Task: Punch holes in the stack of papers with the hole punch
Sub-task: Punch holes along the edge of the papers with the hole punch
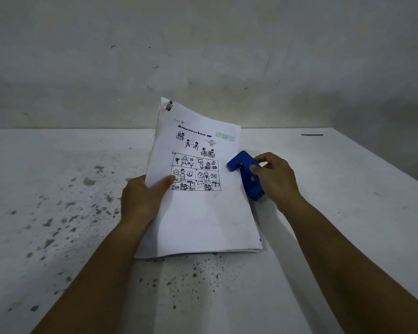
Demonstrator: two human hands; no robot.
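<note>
Stained white tabletop (58, 213) fills the frame; at centre the left hand (140, 201) grips the white printed paper stack (203, 213) by its left edge, the right hand (275, 179) clasps the blue plastic hole punch (245, 169) at its right edge.

text: "APPROVED", green stamp | on: top sheet of paper stack (198, 213) | other print: illegible

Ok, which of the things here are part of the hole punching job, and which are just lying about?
Part of the job:
stack of papers, held by the left hand
blue hole punch, gripped by the right hand

Just there:
dark strip on the speckled table
</note>
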